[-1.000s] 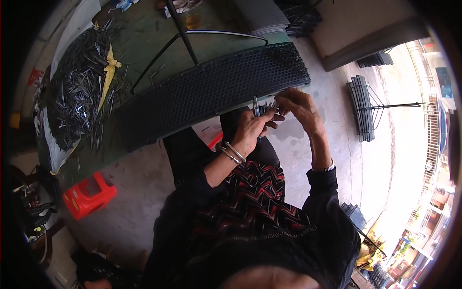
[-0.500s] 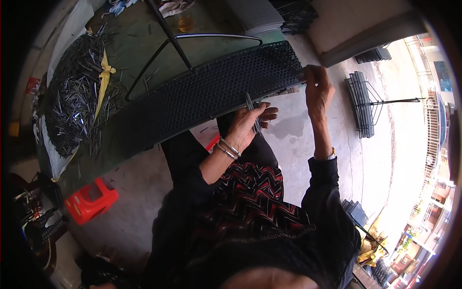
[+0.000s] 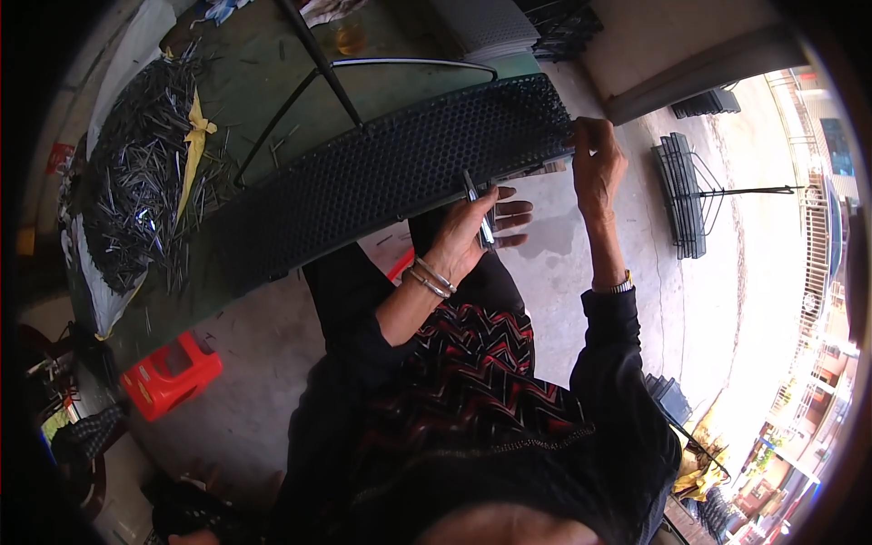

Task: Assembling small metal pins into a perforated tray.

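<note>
A long black perforated metal panel (image 3: 363, 186) lies slanted along the front edge of the green table, with a black rod frame (image 3: 320, 65) rising from its far side. My left hand (image 3: 468, 232) is below the panel's near edge. Its thumb clamps a few thin metal strips (image 3: 486, 225) against the palm, while the other fingers stretch out to the right. At the panel's right end, my right hand (image 3: 598, 168) is closed in a pinch at the corner. Whatever small piece those fingertips may hold is hidden.
A heap of thin dark metal strips (image 3: 136, 200) lies on sacking at the table's left, beside a yellow tie (image 3: 195, 136). Grey perforated sheets (image 3: 481, 32) are stacked at the back. A red plastic stool (image 3: 173, 377) stands lower left. Stacked black racks (image 3: 681, 195) stand on the floor at right.
My left hand's fingers have spread and straightened, and the strips in it have tilted slightly. My right hand has shifted a little to the left and up, staying at the panel's corner.
</note>
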{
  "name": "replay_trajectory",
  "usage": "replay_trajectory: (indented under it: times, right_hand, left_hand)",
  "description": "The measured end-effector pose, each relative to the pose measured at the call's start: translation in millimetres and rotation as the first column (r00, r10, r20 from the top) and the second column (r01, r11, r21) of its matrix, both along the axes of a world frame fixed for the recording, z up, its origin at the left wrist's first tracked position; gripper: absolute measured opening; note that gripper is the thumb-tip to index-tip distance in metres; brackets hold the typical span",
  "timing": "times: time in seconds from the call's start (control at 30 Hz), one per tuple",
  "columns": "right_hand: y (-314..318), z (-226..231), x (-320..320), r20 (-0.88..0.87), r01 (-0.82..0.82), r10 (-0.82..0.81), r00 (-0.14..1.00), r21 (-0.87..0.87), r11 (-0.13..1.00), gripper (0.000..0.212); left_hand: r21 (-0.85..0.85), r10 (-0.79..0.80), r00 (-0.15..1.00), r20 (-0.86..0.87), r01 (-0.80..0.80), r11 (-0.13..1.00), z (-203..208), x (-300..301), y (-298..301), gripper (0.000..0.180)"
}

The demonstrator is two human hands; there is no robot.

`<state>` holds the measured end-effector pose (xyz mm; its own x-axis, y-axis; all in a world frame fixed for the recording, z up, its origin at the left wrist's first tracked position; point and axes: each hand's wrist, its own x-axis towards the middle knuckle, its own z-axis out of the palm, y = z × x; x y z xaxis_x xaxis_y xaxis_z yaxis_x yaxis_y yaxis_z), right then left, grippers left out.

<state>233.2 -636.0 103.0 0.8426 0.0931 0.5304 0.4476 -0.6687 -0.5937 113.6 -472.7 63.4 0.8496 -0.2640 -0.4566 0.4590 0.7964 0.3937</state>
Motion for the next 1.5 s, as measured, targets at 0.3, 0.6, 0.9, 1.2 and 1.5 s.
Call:
replay_trajectory:
  times: [0.3, 0.6, 0.9, 1.2, 1.5]
  right_hand:
    - [-9, 2, 11, 0.017, -0.092, 0.095, 0.995, -0.129, 0.987, 0.008]
    - [-4, 13, 12, -0.001, -0.090, 0.092, 0.996, -0.206, 0.974, 0.008]
    - [-1, 17, 12, -0.063, -0.138, 0.131, 0.989, -0.132, 0.982, 0.009]
    - [-6, 19, 18, -0.069, -0.145, 0.135, 0.988, -0.183, 0.972, 0.009]
    - [-11, 16, 22, -0.103, -0.201, 0.183, 0.978, -0.210, 0.957, 0.009]
  left_hand:
    - [0.169, 0.027, 1.000, -0.005, -0.025, 0.985, -9, -4, 0, 0.027]
    - [0.175, 0.086, 0.996, 0.007, -0.086, 0.981, -14, -7, 1, 0.021]
    - [0.125, 0.068, 0.998, -0.012, -0.066, 0.990, -10, -7, 2, 0.019]
    - [0.152, 0.097, 0.995, -0.025, -0.092, 0.984, -11, -9, 3, 0.021]
    - [0.152, 0.113, 0.994, -0.003, -0.111, 0.982, -11, -9, -1, 0.024]
